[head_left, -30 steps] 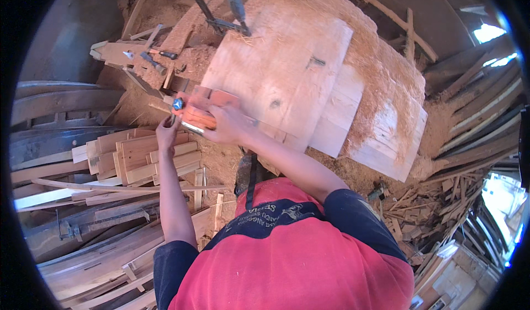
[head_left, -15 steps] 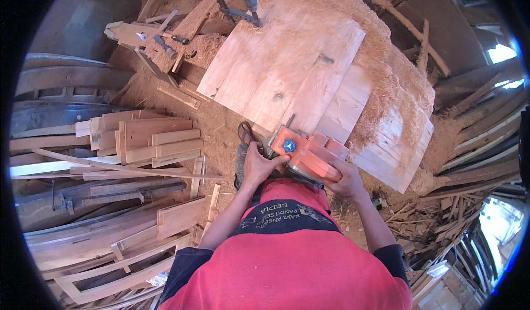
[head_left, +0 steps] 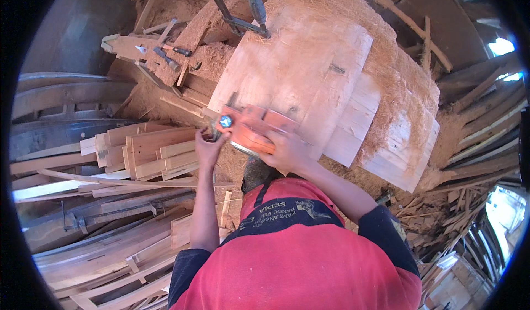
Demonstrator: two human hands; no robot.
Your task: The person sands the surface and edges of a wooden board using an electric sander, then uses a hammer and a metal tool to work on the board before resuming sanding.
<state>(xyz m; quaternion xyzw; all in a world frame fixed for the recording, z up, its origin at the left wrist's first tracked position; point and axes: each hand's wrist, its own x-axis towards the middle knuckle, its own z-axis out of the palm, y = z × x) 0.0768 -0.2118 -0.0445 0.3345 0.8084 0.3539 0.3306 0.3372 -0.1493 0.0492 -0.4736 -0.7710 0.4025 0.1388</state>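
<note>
I see one orange power tool (head_left: 251,130) at frame centre, gripped by my right hand (head_left: 287,152); my left hand (head_left: 208,147) closes on its left end. One board stack (head_left: 146,152) lies left.

Your right hand (head_left: 288,151) covers the rear of the orange power tool (head_left: 253,129), so you can't see its grip. Your left hand (head_left: 208,147) hides the tool's near end. Small tools (head_left: 168,53) at upper left stay too small to identify.
</note>
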